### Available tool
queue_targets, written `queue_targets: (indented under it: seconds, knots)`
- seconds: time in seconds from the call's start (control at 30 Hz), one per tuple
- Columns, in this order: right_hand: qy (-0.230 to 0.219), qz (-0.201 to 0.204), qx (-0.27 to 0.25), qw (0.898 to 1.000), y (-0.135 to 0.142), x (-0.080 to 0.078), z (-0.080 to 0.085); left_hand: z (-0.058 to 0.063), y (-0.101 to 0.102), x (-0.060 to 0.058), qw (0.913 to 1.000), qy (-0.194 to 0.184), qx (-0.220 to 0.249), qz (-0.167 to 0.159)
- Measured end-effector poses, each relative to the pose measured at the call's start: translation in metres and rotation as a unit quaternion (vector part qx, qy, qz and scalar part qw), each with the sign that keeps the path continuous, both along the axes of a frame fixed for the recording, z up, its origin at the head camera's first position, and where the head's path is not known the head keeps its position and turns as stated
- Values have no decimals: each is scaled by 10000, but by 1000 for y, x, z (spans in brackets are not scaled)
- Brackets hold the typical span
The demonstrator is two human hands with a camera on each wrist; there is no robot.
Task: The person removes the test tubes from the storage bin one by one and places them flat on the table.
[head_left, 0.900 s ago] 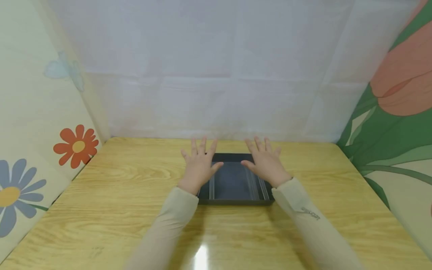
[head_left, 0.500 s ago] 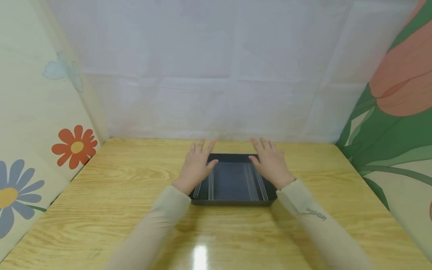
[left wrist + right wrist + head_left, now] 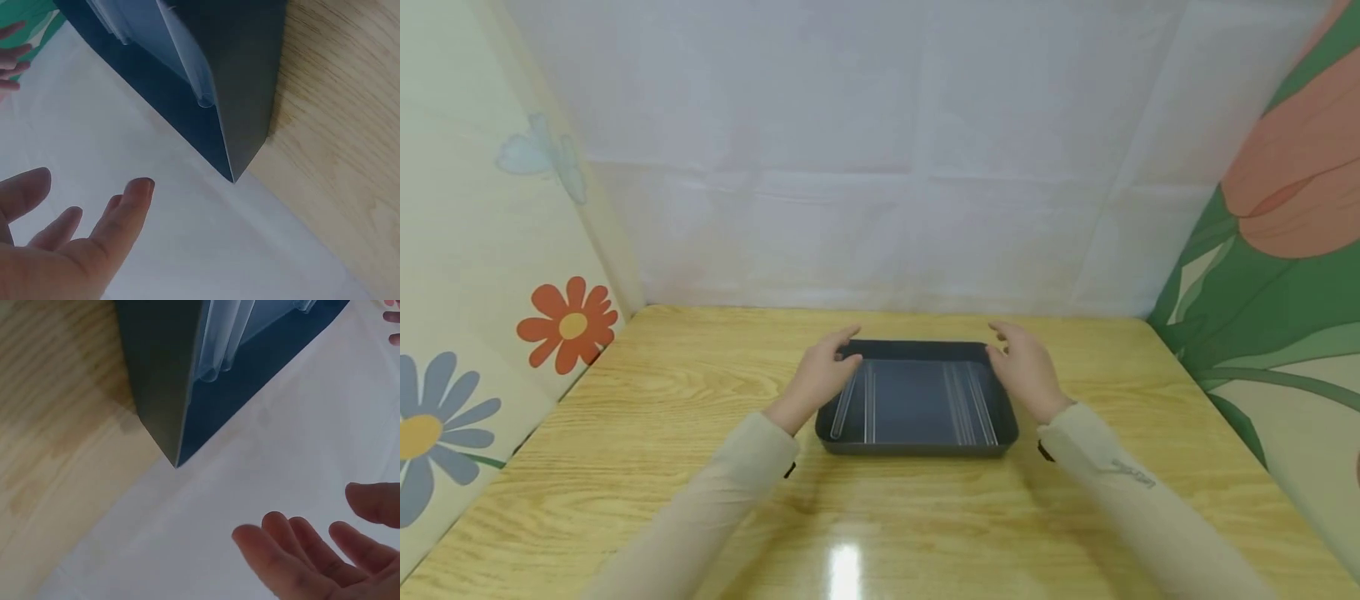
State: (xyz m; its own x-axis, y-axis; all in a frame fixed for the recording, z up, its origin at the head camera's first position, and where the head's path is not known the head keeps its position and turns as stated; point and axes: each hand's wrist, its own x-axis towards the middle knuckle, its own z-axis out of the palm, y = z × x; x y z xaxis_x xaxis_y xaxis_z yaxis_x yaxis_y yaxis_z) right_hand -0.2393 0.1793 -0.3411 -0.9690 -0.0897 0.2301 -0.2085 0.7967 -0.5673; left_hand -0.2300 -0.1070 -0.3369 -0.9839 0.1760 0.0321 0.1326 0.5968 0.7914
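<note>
Dark grey tray point(image 3: 917, 450) sits flat on wood-grain bench point(image 3: 670, 392), long side facing the person. Clear tubes point(image 3: 869, 408) lie in tray, running front to back: two nr its L end, the outer one slanted, & a close bunch nr its R end, exact no. hard to tell. L hand point(image 3: 815, 373) is at tray's back L corner, thumb twd tray; grip loose & unclosed, fingers slightly bent, w/ a gap to tray in L wrist view. R hand point(image 3: 1028, 371) is at tray's back R corner: grip likewise loose, fingers gently bent & spread, gap to tray in R wrist view. Pale sleeves point(image 3: 1138, 517) come in from in front of tray, R one w/ dark lettering point(image 3: 1133, 473) too blurred to read. Behind tray, white cloth point(image 3: 850, 208) w/ fold lines. Floral panels point(image 3: 460, 208) well L & R of tray: red flower point(image 3: 572, 326) & blue flower point(image 3: 421, 436) L, big pink bloom point(image 3: 1300, 200) w/ green leaves point(image 3: 1285, 312) R.
</note>
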Motion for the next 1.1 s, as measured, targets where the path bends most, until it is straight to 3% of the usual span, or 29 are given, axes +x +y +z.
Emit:
queue_targets:
  seconds: [0.13,0.33,0.47,0.6,0.9,1.1]
  knots:
    - [-191,-83,-447,9988,7,0,-1,1,-5,0,9996,-196,189,41]
    - [-252,-92,-587,9979,13,-1,-3,2,-12,2,9983,-436,397,42]
    - [-557,-111,-821,9950,18,-2,-6,3,-16,5,9970,-586,506,4]
    - [-1103,-241,-1156,9869,22,-5,-9,4,-21,7,9926,-920,790,-16]
    - [-2005,-358,-1286,9706,30,-12,-18,4,-31,8,9788,-1523,1370,34]
    - [-2389,-347,-1511,9586,33,-16,-27,8,-36,11,9737,-1777,1427,1]
